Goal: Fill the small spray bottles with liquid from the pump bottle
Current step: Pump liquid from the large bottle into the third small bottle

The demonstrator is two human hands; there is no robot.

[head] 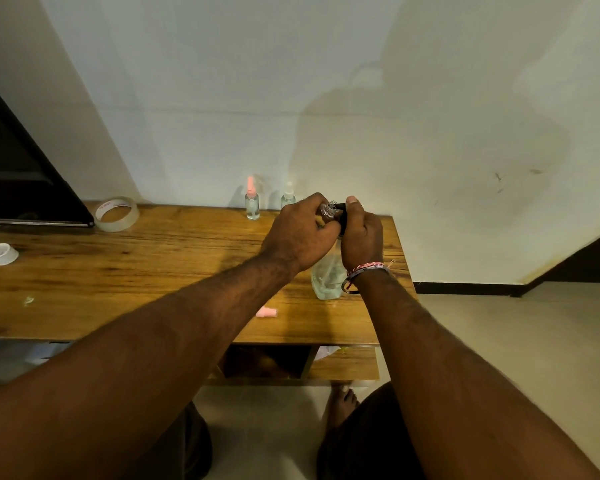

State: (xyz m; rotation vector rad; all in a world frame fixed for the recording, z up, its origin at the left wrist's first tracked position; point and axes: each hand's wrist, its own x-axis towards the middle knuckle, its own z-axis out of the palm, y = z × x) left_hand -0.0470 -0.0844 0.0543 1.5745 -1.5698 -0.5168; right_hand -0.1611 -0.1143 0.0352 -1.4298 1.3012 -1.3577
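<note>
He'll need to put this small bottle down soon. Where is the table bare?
The widest bare stretch is mid-table, between the white tape roll at the left edge and the left forearm. A smaller patch lies between the clear tape roll and the pink-capped spray bottle. It is crowded around the pump bottle, the hands and the loose pink cap.

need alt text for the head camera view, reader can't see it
A person's left hand holds a small open bottle at the black pump of a clear pump bottle, which the right hand grips, on a wooden table. Two capped spray bottles stand by the wall; a pink cap lies loose.
</note>
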